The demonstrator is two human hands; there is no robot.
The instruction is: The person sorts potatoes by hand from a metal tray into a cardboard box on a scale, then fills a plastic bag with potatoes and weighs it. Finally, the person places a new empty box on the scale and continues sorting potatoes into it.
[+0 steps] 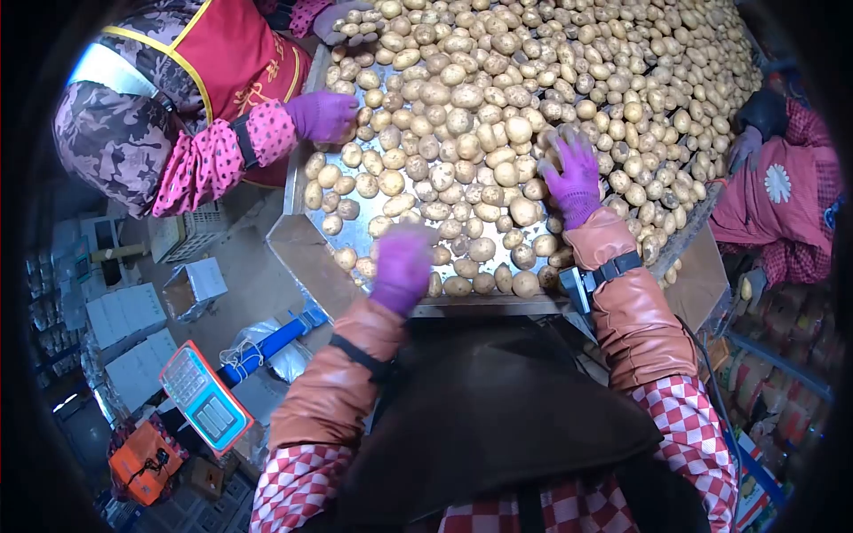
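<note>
Many pale brown potatoes (462,122) cover a metal sorting table (355,233). In a purple glove with a grey palm side, my left hand (402,265) is over the table's near left part, beside a few potatoes. It is smeared by motion, so its fingers and anything in them cannot be made out. My right hand (573,176), also in a purple glove, rests on the potatoes right of the middle with its fingers spread.
A co-worker in a red apron (258,58) reaches over the table from the left. Another person's pink sleeve (755,209) is at the right edge. A scale display (206,398), a blue pole (275,345) and boxes (126,315) stand at the lower left.
</note>
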